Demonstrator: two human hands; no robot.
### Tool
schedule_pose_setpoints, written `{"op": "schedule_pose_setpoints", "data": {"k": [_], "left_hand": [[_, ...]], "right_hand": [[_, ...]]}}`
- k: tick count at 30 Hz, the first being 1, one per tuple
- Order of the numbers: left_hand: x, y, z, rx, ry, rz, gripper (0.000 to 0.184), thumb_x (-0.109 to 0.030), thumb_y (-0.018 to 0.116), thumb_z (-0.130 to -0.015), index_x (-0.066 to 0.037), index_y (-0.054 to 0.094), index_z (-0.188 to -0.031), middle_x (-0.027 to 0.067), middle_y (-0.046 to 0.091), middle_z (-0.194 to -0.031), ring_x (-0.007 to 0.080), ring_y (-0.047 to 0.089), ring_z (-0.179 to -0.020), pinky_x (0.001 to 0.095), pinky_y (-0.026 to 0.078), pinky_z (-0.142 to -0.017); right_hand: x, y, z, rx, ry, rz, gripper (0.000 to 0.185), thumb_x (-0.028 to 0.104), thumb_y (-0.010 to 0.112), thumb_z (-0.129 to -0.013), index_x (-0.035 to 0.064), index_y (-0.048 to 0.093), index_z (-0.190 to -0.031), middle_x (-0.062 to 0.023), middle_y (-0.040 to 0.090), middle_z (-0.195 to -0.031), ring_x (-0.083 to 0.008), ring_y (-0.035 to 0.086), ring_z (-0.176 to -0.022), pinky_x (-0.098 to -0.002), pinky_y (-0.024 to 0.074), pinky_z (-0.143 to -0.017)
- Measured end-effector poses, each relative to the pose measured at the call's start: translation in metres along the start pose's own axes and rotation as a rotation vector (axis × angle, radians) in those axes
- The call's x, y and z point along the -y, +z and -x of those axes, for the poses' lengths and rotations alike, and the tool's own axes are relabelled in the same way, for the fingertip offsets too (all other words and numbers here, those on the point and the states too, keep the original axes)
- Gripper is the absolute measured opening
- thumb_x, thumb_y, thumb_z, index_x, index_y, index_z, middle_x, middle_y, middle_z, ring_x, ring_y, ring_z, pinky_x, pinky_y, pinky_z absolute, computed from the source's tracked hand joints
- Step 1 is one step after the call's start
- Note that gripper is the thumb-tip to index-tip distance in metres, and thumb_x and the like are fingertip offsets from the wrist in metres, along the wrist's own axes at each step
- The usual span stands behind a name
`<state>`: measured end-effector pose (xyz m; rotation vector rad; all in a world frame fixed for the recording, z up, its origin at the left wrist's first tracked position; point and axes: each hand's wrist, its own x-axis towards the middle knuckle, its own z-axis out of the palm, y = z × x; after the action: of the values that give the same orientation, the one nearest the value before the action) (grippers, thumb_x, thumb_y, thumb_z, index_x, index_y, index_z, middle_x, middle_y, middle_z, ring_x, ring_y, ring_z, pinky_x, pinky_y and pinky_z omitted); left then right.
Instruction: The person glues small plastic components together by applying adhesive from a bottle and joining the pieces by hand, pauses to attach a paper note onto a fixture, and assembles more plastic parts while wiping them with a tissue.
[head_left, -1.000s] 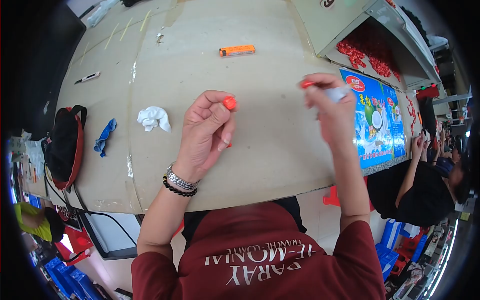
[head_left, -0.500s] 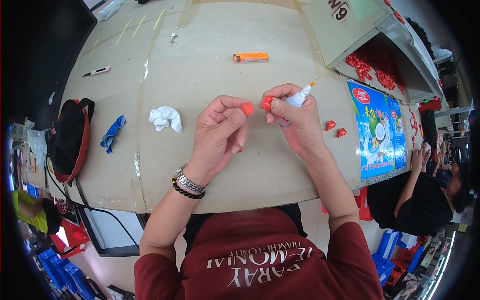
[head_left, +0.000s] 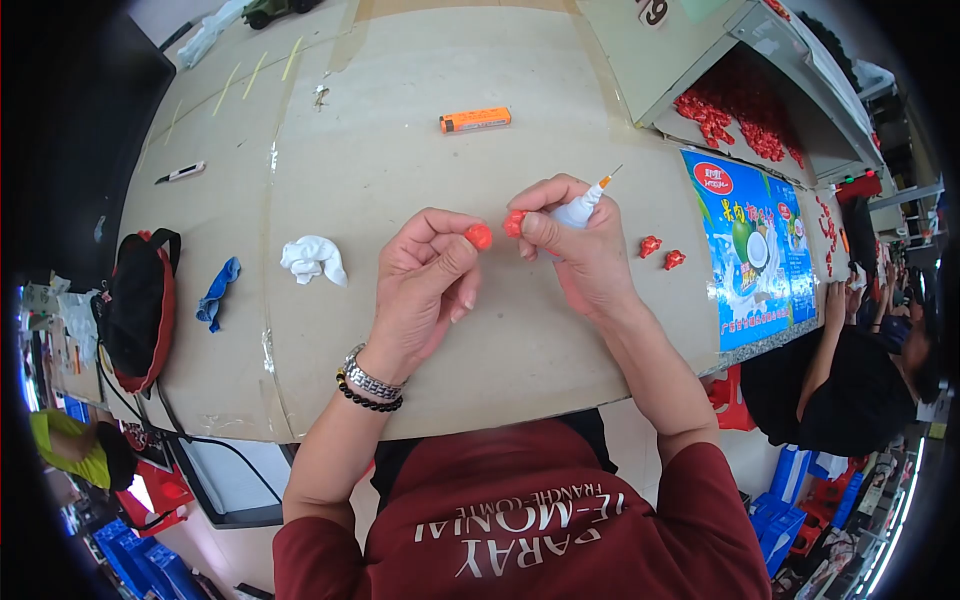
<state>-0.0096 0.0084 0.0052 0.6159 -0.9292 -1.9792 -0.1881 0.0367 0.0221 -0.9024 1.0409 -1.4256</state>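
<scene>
My left hand (head_left: 425, 280), with a watch and a beaded bracelet at the wrist, pinches a small rounded red piece (head_left: 478, 237) between thumb and fingertips. Close by on the right, my right hand (head_left: 580, 240) grips a second small red piece (head_left: 514, 223) at its fingertips. The same hand also holds a white squeeze bottle (head_left: 577, 211) with an orange-based needle tip pointing up and right. A narrow gap separates the two red pieces. Two more small red pieces, a left one (head_left: 650, 246) and a right one (head_left: 674, 260), lie on the table beside my right hand.
Ahead lies an orange box (head_left: 475, 120). White crumpled cloth (head_left: 313, 260), a blue scrap (head_left: 217, 294), a cutter knife (head_left: 181, 172) and a black-red bag (head_left: 140, 310) are leftward. Rightward are a blue printed sheet (head_left: 752, 250), a bin of red pieces (head_left: 765, 135) and another person (head_left: 825, 390).
The camera view has shifted slightly, moving the table items left in the picture. Both hands keep their holds, and the two red pieces appear slightly closer together.
</scene>
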Motion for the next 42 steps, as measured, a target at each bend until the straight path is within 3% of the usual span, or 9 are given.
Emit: {"op": "schedule_pose_setpoints", "data": {"k": [2, 4, 16, 21, 28, 31, 33, 36, 42], "left_hand": [[0.003, -0.003, 0.000, 0.011, 0.003, -0.025, 0.016, -0.012, 0.060, -0.094, 0.000, 0.057, -0.104, 0.0031, 0.061, -0.074, 0.0061, 0.049, -0.049, 0.0188, 0.035, -0.040], [0.004, -0.003, 0.000, 0.022, 0.003, -0.047, 0.016, -0.012, 0.060, -0.094, 0.000, 0.057, -0.104, 0.0034, 0.062, -0.075, 0.0059, 0.049, -0.049, 0.0186, 0.035, -0.040], [0.004, -0.003, 0.000, 0.032, 0.039, -0.109, 0.015, -0.009, 0.058, -0.094, 0.000, 0.055, -0.105, 0.0057, 0.065, -0.083, 0.0055, 0.050, -0.050, 0.0175, 0.036, -0.040], [0.005, -0.006, -0.001, 0.044, 0.053, -0.043, 0.017, -0.010, 0.058, -0.094, -0.001, 0.053, -0.108, 0.0058, 0.065, -0.091, 0.0063, 0.050, -0.051, 0.0185, 0.035, -0.039], [0.002, -0.009, -0.001, 0.060, 0.034, 0.095, 0.017, -0.012, 0.059, -0.094, -0.002, 0.053, -0.107, 0.0048, 0.065, -0.090, 0.0081, 0.049, -0.050, 0.0205, 0.036, -0.040], [0.004, -0.012, -0.001, 0.163, 0.018, 0.164, 0.017, -0.014, 0.060, -0.094, -0.003, 0.053, -0.106, 0.0049, 0.065, -0.090, 0.0109, 0.056, -0.057, 0.0217, 0.042, -0.046], [0.004, -0.009, -0.001, 0.239, 0.002, 0.128, 0.017, -0.014, 0.060, -0.094, -0.005, 0.053, -0.105, 0.0053, 0.065, -0.090, 0.0155, 0.064, -0.074, 0.0237, 0.048, -0.057], [0.006, -0.007, -0.001, 0.249, 0.012, 0.159, 0.017, -0.015, 0.060, -0.094, -0.005, 0.053, -0.106, 0.0060, 0.065, -0.091, 0.0197, 0.066, -0.089, 0.0253, 0.051, -0.066], [0.007, -0.013, -0.004, 0.197, 0.033, 0.226, 0.018, -0.015, 0.060, -0.094, -0.005, 0.054, -0.107, 0.0080, 0.065, -0.094, 0.0212, 0.066, -0.089, 0.0274, 0.053, -0.071]], "right_hand": [[0.001, 0.001, 0.001, -0.012, -0.017, 0.007, 0.008, -0.002, 0.066, -0.081, 0.0001, 0.066, -0.089, -0.0066, 0.067, -0.081, -0.0100, 0.057, -0.064, -0.0232, 0.0465, -0.057], [0.003, 0.001, 0.003, 0.004, -0.037, 0.091, 0.010, 0.005, 0.071, -0.083, 0.0007, 0.065, -0.090, -0.0075, 0.065, -0.084, -0.0129, 0.062, -0.075, -0.0251, 0.0472, -0.059], [0.001, 0.001, 0.005, 0.033, -0.149, 0.214, 0.008, 0.002, 0.068, -0.084, 0.0003, 0.064, -0.091, -0.0076, 0.063, -0.088, -0.0123, 0.061, -0.076, -0.0234, 0.0473, -0.058], [0.002, 0.004, 0.005, -0.016, -0.171, 0.215, 0.006, 0.000, 0.066, -0.085, 0.0009, 0.062, -0.090, -0.0073, 0.063, -0.088, -0.0112, 0.060, -0.074, -0.0227, 0.0470, -0.058], [0.005, 0.003, 0.000, -0.119, -0.094, 0.403, 0.005, -0.001, 0.060, -0.086, 0.0035, 0.058, -0.087, -0.0052, 0.063, -0.084, -0.0076, 0.057, -0.069, -0.0222, 0.0457, -0.057], [0.000, 0.006, 0.001, -0.129, -0.092, 0.365, 0.005, 0.001, 0.060, -0.086, 0.0038, 0.057, -0.086, -0.0046, 0.063, -0.081, -0.0078, 0.057, -0.070, -0.0223, 0.0453, -0.056], [-0.001, 0.009, 0.003, -0.124, -0.076, 0.335, 0.004, 0.000, 0.060, -0.086, 0.0034, 0.057, -0.086, -0.0043, 0.062, -0.081, -0.0077, 0.057, -0.069, -0.0223, 0.0453, -0.056], [-0.003, 0.012, 0.004, -0.106, -0.068, 0.302, 0.005, -0.001, 0.060, -0.086, 0.0025, 0.059, -0.089, -0.0039, 0.062, -0.081, -0.0075, 0.057, -0.069, -0.0225, 0.0457, -0.057], [-0.002, 0.008, 0.005, -0.027, -0.080, 0.371, 0.009, -0.003, 0.061, -0.086, -0.0006, 0.064, -0.095, -0.0045, 0.064, -0.081, -0.0084, 0.059, -0.070, -0.0229, 0.0484, -0.061]]}}
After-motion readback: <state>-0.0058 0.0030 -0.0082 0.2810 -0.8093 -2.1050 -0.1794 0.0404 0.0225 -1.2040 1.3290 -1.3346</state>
